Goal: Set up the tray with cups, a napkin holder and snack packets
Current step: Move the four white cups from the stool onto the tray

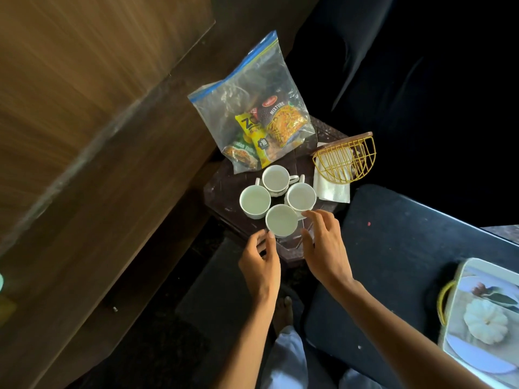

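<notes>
On the dark bench (pixel 224 189) sit our snack-packet bag (pixel 247 108), napkin holder (pixel 345 164) and four cups (pixel 255 201); the tray (pixel 460 279) lies well apart at right. Our left grip (pixel 262 262) and right grip (pixel 325 248), fingers spread, flank the nearest cup (pixel 281 221).

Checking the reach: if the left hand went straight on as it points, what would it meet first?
The nearest cup: the left hand points at its near side and is close to it, though depth is unclear.
</notes>
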